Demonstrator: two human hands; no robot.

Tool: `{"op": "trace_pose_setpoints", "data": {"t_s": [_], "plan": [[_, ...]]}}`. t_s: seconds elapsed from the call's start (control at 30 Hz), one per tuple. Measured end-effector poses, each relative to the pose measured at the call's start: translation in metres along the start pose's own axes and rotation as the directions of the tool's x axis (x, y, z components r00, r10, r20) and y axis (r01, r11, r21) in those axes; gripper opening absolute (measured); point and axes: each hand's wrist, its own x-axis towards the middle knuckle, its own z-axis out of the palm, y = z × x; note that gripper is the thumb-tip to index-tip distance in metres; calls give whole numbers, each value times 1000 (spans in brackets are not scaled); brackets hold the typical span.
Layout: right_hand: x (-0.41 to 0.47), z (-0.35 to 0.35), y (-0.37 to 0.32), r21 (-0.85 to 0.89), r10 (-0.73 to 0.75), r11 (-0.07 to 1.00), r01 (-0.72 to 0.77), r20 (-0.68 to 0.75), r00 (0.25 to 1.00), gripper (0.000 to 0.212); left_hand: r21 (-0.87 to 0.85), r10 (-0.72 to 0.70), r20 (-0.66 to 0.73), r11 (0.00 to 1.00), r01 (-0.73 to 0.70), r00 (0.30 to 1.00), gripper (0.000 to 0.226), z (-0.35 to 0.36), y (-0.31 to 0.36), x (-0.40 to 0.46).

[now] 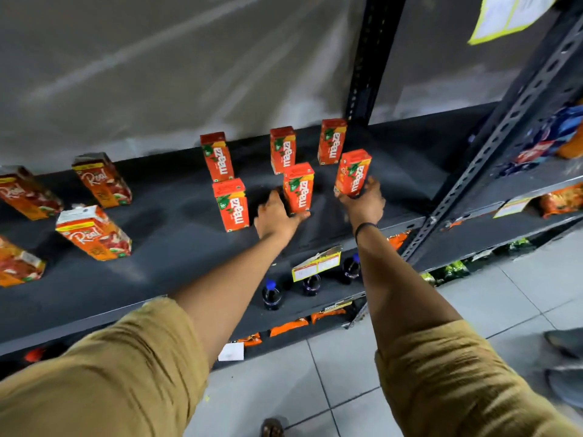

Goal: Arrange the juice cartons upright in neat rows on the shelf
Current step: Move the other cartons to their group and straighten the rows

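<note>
Right hand (pixel 362 201) grip wraps base of tilted orange Maaza juice carton (pixel 353 171), likely seating it in front row on dark metal shelf (pixel 176 238); left hand (pixel 276 216) grip loosely cups neighbouring orange Maaza carton (pixel 298 187), steadying it upright.

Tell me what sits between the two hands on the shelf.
In the head view, one upright Maaza carton stands between the left hand and the right hand, which grips another carton.

Six small red Maaza cartons (pixel 298 187) stand upright at the hands (pixel 276 216). Well left of the hands, five larger Real cartons (pixel 94 231) show. On the shelf below the hands stand three dark bottles (pixel 272 294).
</note>
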Motion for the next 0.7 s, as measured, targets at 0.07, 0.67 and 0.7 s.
{"op": "trace_pose_setpoints", "data": {"t_s": [0.07, 0.67, 0.7], "plan": [[1, 3, 3, -32, -8, 999, 8, -20, 1000, 60, 10, -5, -5, 1000, 5, 1000, 64, 1, 3, 5], [-79, -10, -2, 321, -12, 941, 108, -287, 958, 34, -232, 220, -200, 936, -264, 955, 36, -19, -29, -51], [-95, -7, -9, 390, 14, 914, 107, -295, 955, 27, -232, 263, -219, 921, -312, 940, 29, -29, -39, -65]]}}
